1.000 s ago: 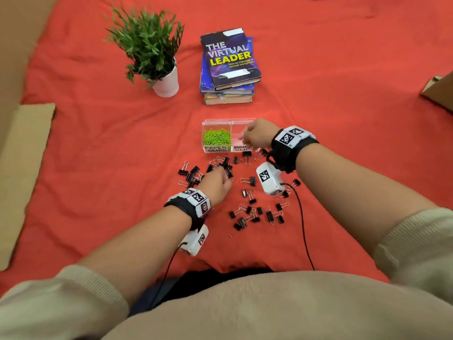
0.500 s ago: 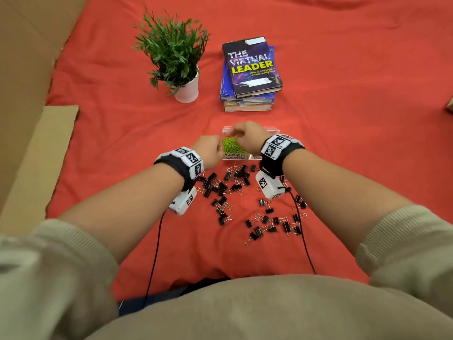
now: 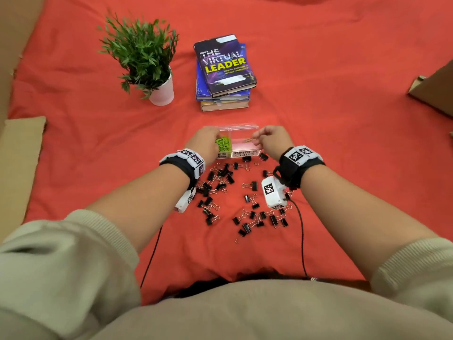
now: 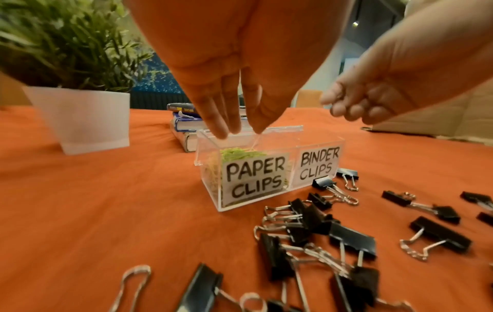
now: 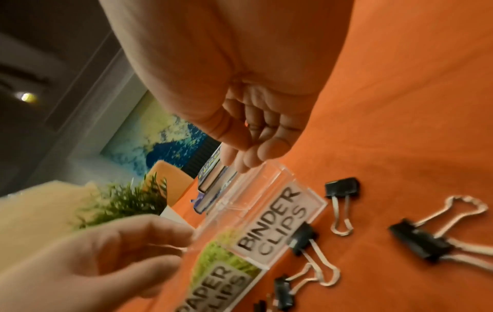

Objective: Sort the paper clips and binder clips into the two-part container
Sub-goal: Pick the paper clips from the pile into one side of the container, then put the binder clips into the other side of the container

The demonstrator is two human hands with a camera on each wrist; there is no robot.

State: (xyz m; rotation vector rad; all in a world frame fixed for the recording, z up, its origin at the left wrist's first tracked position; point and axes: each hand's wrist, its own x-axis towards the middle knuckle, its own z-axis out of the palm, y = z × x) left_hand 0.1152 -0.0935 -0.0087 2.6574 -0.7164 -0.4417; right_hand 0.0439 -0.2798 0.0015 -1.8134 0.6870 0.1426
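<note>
The clear two-part container (image 3: pixel 245 128) stands on the red cloth, labelled PAPER CLIPS (image 4: pixel 253 179) and BINDER CLIPS (image 5: pixel 269 223). Green paper clips (image 3: pixel 223 144) fill its left part. My left hand (image 3: pixel 213 141) hovers over that part, fingers (image 4: pixel 226 118) straight and pointing down, thumb slightly apart. My right hand (image 3: pixel 256 138) is above the right part's far corner with its fingers (image 5: pixel 253 156) curled. A thin yellowish wire (image 3: pixel 248 140) shows at its fingertips; whether it is pinched is unclear. Several black binder clips (image 3: pixel 220 182) lie scattered in front of the container.
A potted plant (image 3: pixel 160 92) and a stack of books (image 3: pixel 224 69) stand beyond the container. Cardboard (image 3: pixel 22 155) lies at the left edge, and a cardboard box (image 3: pixel 436 92) sits at the right. Wrist camera cables (image 3: pixel 302 241) trail back toward my body.
My left hand has left the binder clip pile and come up over the paper clip part. My right hand has shifted right, from over the container's middle to its right end.
</note>
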